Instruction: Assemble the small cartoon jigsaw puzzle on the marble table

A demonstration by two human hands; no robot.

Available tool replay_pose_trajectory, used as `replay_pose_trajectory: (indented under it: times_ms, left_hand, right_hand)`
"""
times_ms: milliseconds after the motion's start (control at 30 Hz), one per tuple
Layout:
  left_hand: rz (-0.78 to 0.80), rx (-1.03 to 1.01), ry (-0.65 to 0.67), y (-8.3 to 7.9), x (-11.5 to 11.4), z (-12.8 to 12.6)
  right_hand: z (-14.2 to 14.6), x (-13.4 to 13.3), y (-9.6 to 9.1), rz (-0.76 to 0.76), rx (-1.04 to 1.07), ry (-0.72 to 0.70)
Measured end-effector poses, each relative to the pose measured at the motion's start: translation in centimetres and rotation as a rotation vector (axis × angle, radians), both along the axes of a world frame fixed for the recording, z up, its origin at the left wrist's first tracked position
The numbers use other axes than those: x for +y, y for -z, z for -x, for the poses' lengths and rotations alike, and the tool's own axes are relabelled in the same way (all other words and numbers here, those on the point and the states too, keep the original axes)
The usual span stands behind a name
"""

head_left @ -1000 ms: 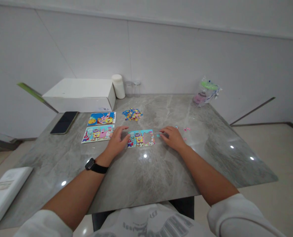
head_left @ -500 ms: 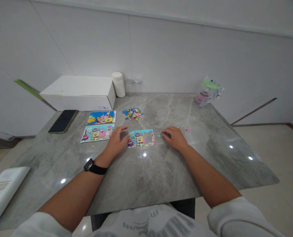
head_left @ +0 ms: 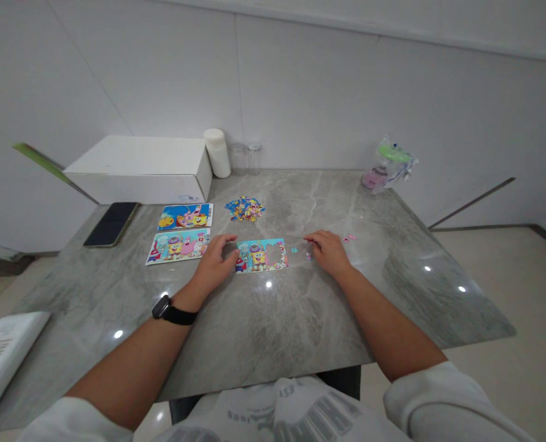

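A partly assembled cartoon jigsaw puzzle lies flat in the middle, with a bare gap in its right part. At its left edge rests my left hand, thumb and index finger spread apart, the thumb touching the edge. To the right, my right hand hovers low over the table, open, its fingers pointing left. A teal puzzle piece lies between the puzzle and this hand. Another small piece sits just below the fingertips. Pink pieces lie beyond the right hand.
Behind the puzzle is a pile of loose pieces. Two picture cards, the lower one partly beside my left hand, lie left. A phone, white box, white bottle, glasses and bagged jar stand around.
My right hand has moved slightly right, away from the teal piece, which now lies uncovered. A small piece shows under its fingertips. My left hand stays at the puzzle's edge; the view has shifted a little.
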State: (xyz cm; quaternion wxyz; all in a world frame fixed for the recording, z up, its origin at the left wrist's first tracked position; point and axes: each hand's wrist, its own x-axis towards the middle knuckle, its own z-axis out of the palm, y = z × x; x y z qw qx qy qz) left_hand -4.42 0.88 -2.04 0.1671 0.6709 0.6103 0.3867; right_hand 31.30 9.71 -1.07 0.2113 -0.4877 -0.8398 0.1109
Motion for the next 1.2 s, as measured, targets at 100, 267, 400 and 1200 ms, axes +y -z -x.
replay_pose_trajectory:
  times_ms: [100, 267, 400, 1200]
  left_hand:
    - [-0.001, 0.002, 0.005, 0.1, 0.0, 0.0]
    - [-0.005, 0.009, 0.022, 0.1, 0.0, 0.1]
    - [0.016, 0.019, 0.027, 0.1, 0.0, 0.1]
    - [0.030, 0.052, 0.063, -0.1, -0.2, 0.1]
  right_hand:
    - [-0.3, 0.1, -0.2, -0.011, 0.008, 0.033]
    - [-0.3, 0.1, -0.2, -0.022, 0.002, 0.035]
    - [-1.0, 0.2, -0.7, -0.049, 0.017, 0.043]
    - [-3.4, -0.3, -2.1, 0.012, 0.016, -0.203]
